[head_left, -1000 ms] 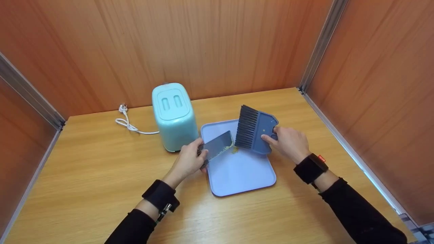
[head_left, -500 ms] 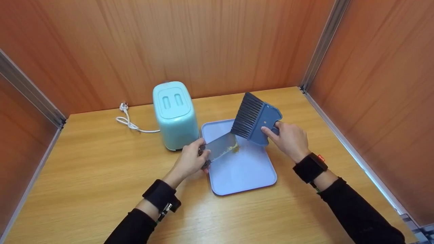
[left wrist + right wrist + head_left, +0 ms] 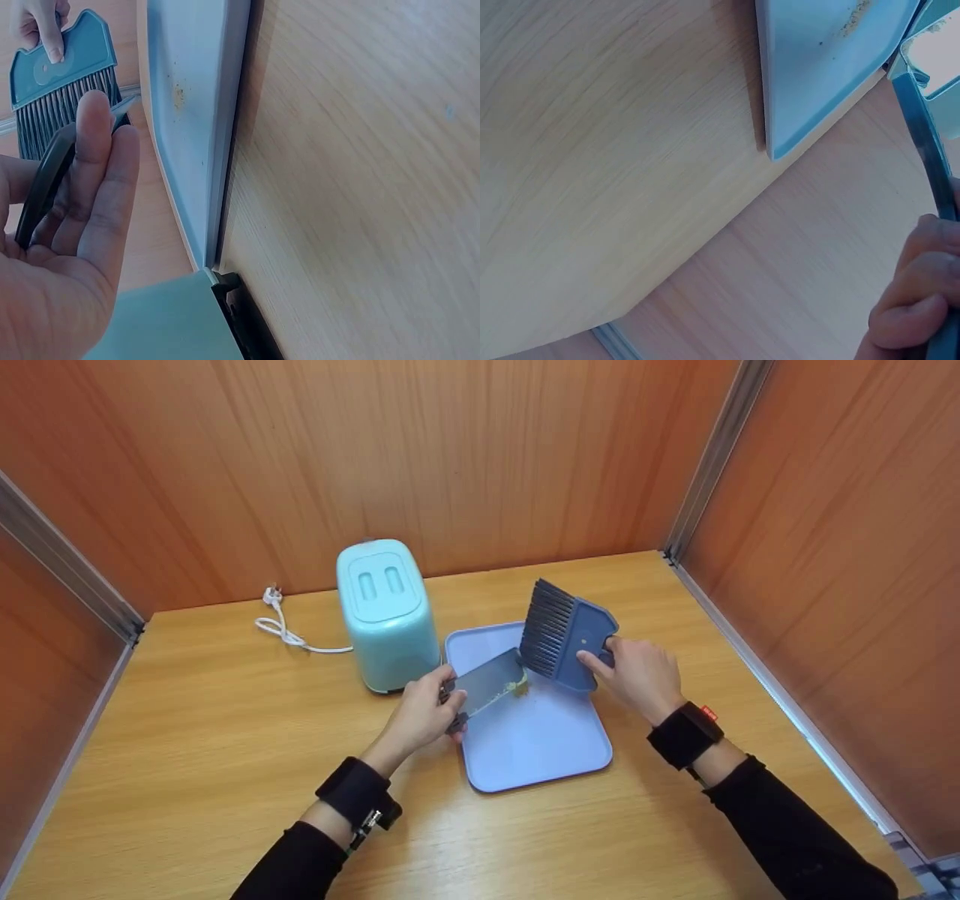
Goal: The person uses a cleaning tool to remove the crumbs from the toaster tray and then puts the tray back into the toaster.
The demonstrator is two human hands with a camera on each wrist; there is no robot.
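My left hand [image 3: 420, 712] grips the dark handle of a thin grey crumb tray [image 3: 487, 684], which tilts over the lavender serving tray [image 3: 536, 750]. Pale crumbs cling along its lower edge. In my right hand [image 3: 641, 679] is a blue brush [image 3: 589, 645], thumb on its flat body. Its black bristles [image 3: 546, 626] point left, right at the far end of the crumb tray. On the serving tray lies a small pile of yellowish crumbs [image 3: 855, 16]. From the left wrist, my curled fingers [image 3: 109, 180] show around the handle.
A mint-green toaster [image 3: 394, 637] stands just left of the serving tray, close to my left hand. Its white cord and plug [image 3: 274, 598] lie on the wooden table [image 3: 225, 750] behind. Wood panels [image 3: 480, 465] enclose the back and both sides.
The brush rose over the crumb tray's end, then came back down a little. The crumb tray has tilted and shifted slightly right. The serving tray and toaster stay put.
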